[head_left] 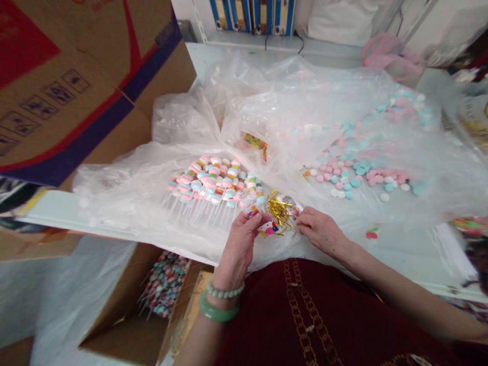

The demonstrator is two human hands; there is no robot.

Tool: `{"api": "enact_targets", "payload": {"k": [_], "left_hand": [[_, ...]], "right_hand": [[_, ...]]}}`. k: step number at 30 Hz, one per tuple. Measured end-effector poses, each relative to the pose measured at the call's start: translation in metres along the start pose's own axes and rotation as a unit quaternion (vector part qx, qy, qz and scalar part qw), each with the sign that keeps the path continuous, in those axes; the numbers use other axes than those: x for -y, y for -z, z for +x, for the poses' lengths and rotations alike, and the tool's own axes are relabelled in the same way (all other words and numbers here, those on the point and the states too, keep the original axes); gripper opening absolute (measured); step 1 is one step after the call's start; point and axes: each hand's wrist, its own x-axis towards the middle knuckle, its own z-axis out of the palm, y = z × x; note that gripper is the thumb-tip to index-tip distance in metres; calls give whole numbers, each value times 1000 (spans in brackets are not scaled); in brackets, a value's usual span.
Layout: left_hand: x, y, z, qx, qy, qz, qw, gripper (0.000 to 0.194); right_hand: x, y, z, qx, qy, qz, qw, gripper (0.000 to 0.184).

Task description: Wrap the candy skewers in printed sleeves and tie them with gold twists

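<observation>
My left hand is raised and shut on a clear-wrapped pastel lollipop. A bundle of gold twist ties lies just right of it. My right hand has its fingertips close together beside a small printed candy packet, and I cannot tell whether they grip it. A heap of pink, blue and white lollipops on white sticks lies on a clear plastic sheet to the far side of my hands. Loose pastel candy discs are spread further right, under or among the plastic.
An open cardboard box holding many lollipops stands below the table's near edge at left. A large cardboard carton overhangs the upper left. Binders stand on a shelf at the back, and a pink bag lies at the far right.
</observation>
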Motion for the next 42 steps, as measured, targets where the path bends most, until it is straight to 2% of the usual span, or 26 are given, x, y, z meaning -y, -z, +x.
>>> {"api": "enact_targets", "payload": {"k": [3,7,10,12,14,17,20,24,26,28,30,32,33,35,37,40,42], "left_hand": [[3,-3,-3,1,-14,-7,1000,24],[7,-8,-2,-13,-31,-28,999,25],[8,-9,-1,-32,-34,-43,998,25],[7,-7,0,-47,-31,-64,996,26],[6,-4,0,-53,-32,-83,995,27],[3,0,-1,-38,-37,-81,995,25],[-2,8,-2,-37,-42,-26,998,25],[-11,20,-4,-13,6,51,999,25],[-13,24,-6,-39,2,61,997,26],[-15,27,-6,-85,-30,46,995,25],[-17,30,-6,-127,-63,17,990,27],[-20,33,-5,-153,-80,-10,985,29],[-22,35,-4,-160,-83,-18,984,29],[-26,39,-3,-161,-82,-32,983,29],[-29,41,-3,-146,-80,-52,985,27],[-32,43,-4,-119,-81,-85,986,24],[-32,45,-6,-115,-77,-91,986,23]], "right_hand": [[16,-11,19,-11,-20,99,995,24],[31,-33,36,9,-52,203,978,16],[40,-50,41,29,-124,328,936,17],[46,-58,42,50,-134,412,900,15],[52,-61,42,47,-126,445,885,15],[57,-60,46,35,-139,446,883,19],[56,-54,50,66,-154,406,898,25],[53,-50,54,111,-157,336,922,26],[54,-51,54,128,-172,346,913,27],[55,-52,55,150,-174,343,911,32],[58,-54,57,127,-142,258,947,38],[63,-57,62,48,-80,88,992,38],[66,-59,65,5,-49,-4,999,35],[71,-66,72,-43,-6,-150,988,27],[75,-75,81,-26,4,-233,972,26],[75,-85,89,19,-13,-281,959,22],[68,-86,91,-3,-46,-245,969,21]]}}
